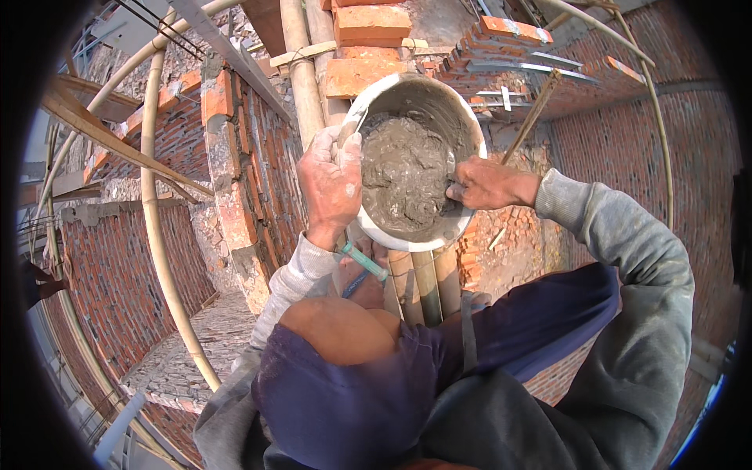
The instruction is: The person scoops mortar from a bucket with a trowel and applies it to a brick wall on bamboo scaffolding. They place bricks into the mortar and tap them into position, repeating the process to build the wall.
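A white bucket (pixel 464 229) of wet grey mortar (pixel 405 168) is tilted toward me, its mouth facing up at the view. My left hand (pixel 332 178) grips the bucket at its left side, with the thumb along the rim. On the right side, my right hand (pixel 493 184) is closed over the rim, fingertips reaching inside by the mortar. A green tube-shaped grip (pixel 365 261) hangs near my left wrist below the bucket; I cannot tell whether it belongs to the bucket's handle. Smears of mortar coat the bucket's inner wall.
Bamboo poles (pixel 427 288) run beneath me between my legs. Stacked orange bricks (pixel 371 25) stand just beyond the bucket. Left lies a partly built brick wall (pixel 235 184) with an upright bamboo pole (pixel 160 211) beside it. Ground with scattered brick rubble lies far below.
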A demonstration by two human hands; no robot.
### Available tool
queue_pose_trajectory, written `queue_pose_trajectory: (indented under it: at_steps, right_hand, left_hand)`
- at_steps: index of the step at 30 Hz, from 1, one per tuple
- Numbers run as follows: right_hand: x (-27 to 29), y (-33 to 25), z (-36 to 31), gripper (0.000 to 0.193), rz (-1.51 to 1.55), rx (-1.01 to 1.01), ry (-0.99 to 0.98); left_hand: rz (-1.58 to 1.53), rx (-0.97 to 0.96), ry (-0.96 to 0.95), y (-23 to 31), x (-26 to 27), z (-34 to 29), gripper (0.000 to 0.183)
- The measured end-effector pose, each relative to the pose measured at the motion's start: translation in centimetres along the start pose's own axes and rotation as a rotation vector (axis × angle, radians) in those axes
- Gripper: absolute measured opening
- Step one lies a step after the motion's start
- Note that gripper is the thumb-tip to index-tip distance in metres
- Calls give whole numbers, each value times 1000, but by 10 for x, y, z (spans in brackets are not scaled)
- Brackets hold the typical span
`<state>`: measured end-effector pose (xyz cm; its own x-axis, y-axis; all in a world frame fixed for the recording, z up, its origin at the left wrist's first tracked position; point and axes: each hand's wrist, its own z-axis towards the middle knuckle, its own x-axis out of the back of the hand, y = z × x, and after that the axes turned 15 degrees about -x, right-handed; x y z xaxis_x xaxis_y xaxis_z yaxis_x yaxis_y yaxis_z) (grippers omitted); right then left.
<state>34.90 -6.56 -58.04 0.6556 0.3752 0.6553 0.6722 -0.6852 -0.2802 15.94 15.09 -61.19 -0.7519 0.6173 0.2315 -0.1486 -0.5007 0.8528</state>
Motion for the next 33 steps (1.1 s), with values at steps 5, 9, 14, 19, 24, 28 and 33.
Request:
queue_pose_trajectory:
  at_steps: [5,9,14,19,24,28,33]
  right_hand:
    - [15,-32,-28,26,-180,104,76]
    - [44,-44,-68,17,-530,128,367]
    - [75,-81,-86,27,-803,146,577]
    - [96,-70,-62,22,-1044,206,989]
    - [63,-38,11,15,-1025,157,791]
    - [51,-17,32,14,-647,52,495]
    - [25,-3,16,26,-161,136,246]
  left_hand:
    - [-133,165,-9,5,4,6,20]
    - [-119,168,-230,-7,12,31,32]
    - [-100,50,-553,-58,-19,104,67]
    - [-194,-271,-752,-110,-84,130,34]
    - [-547,-10,-619,-118,-64,110,18]
    - [-409,76,-498,-95,-30,88,31]
    - [-998,266,-311,-75,-22,63,35]
